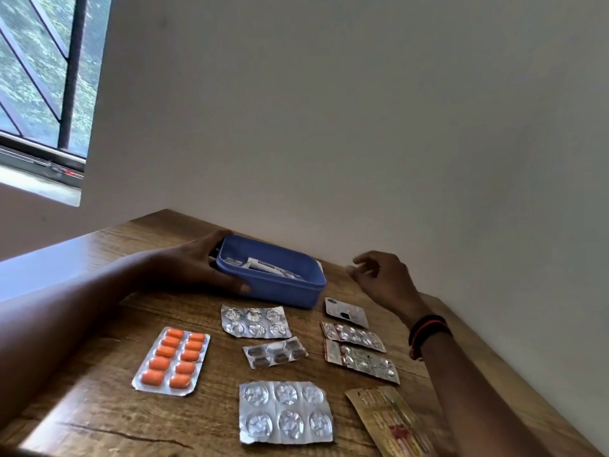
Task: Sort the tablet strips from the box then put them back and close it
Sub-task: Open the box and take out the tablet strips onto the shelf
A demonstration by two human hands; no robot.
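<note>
A blue plastic box (290, 288) stands open on the wooden table, with a white tube and a strip still inside. My left hand (197, 263) grips its left end, thumb on the near wall. My right hand (382, 278) hovers to the right of the box, fingers loosely curled, holding nothing. Laid out in front of the box are an orange tablet strip (172, 361), a silver strip (255, 321), a small dark-tablet strip (275, 352), a large silver strip (285, 412), two red-edged silver strips (352, 336) (362, 361), a small white-backed strip (346, 312) and a golden sachet strip (392, 423).
The wooden table (99, 407) sits in a corner, with a white wall right behind the box and along the right side. A barred window (39, 77) is at the upper left. A crack runs across the table's near left part.
</note>
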